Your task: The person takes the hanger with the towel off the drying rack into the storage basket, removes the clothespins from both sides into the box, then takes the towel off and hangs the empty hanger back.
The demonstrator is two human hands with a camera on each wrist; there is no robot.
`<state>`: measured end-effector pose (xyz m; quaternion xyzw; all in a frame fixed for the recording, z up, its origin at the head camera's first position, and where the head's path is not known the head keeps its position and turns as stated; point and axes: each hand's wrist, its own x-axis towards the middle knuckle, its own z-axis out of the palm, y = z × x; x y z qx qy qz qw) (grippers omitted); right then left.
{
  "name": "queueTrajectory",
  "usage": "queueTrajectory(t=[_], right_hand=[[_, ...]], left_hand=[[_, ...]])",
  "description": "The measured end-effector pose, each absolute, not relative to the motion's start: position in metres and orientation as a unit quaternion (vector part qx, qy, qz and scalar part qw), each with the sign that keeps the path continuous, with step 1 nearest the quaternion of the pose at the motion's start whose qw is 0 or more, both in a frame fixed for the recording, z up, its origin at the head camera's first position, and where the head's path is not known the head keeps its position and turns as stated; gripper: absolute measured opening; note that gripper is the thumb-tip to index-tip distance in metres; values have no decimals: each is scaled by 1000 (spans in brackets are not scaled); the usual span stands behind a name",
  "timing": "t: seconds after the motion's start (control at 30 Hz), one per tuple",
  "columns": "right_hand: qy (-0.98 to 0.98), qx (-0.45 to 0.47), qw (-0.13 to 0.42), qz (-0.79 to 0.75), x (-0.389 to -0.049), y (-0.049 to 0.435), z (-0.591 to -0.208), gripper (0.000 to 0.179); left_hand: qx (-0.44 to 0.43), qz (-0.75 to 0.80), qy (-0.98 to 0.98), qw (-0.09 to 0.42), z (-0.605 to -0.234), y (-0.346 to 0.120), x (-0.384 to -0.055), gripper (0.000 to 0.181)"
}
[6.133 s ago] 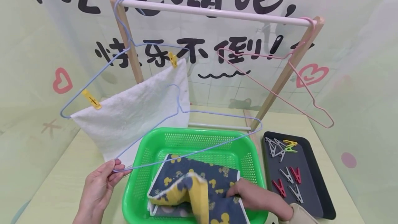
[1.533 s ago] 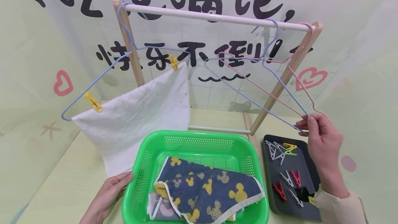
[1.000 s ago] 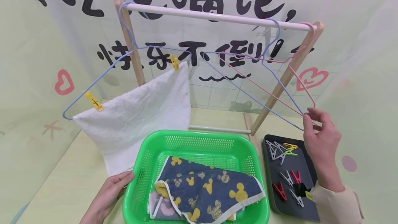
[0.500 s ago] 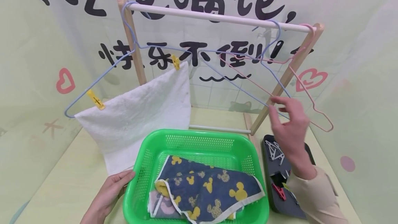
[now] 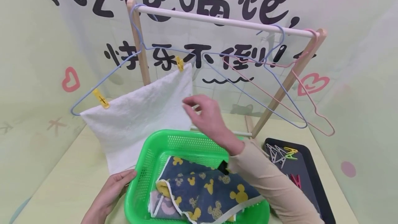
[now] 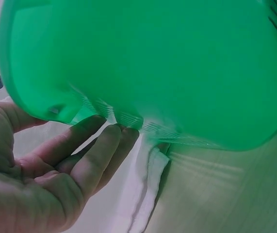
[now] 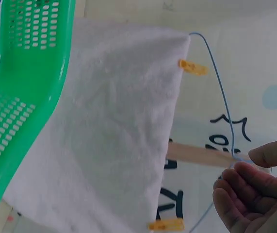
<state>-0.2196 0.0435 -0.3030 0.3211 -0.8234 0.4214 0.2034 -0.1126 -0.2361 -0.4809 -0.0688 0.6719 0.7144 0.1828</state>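
Observation:
At the left rim of a green plastic basket (image 5: 149, 155), my left hand (image 5: 113, 191) pinches the edge, thumb over the rim and fingers against the outer wall in the left wrist view. Inside lies a navy towel (image 5: 199, 182) with yellow mouse-head shapes, over a grey-pink cloth (image 5: 164, 208). My right hand (image 5: 206, 113) is in the air above the basket's back edge, fingers loosely bent, holding nothing. Behind it a white towel (image 5: 133, 123) hangs from a blue hanger (image 5: 105, 77) by two yellow clothespins (image 5: 101, 99).
A white rod (image 5: 217, 21) on wooden posts also carries a second blue hanger (image 5: 255, 98) and a pink hanger (image 5: 314, 104), both bare, at the right. A dark tray (image 5: 311, 175) with several clothespins (image 5: 280, 155) stands right of the basket, partly behind the right sleeve.
The second blue hanger went from my left hand to the rod's right part. My right hand has let go of it and moved left. My left hand now holds the basket rim.

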Motion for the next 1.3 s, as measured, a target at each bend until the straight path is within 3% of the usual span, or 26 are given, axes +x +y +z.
queueTrajectory(t=[0.2, 0.43, 1.03, 1.3], right_hand=[[-815, 328, 90, 470, -223, -21, -294, 15], [-807, 266, 14, 527, -229, -73, -277, 19], [-763, 136, -84, 626, -243, -123, -270, 27], [-749, 89, -95, 649, -243, -143, -261, 20]], left_hand=[[-54, 723, 662, 189, -482, -236, -110, 24], [-57, 725, 662, 182, -483, -234, -110, 26], [-79, 712, 679, 160, -481, -230, -108, 37], [-78, 707, 684, 160, -477, -232, -107, 41]])
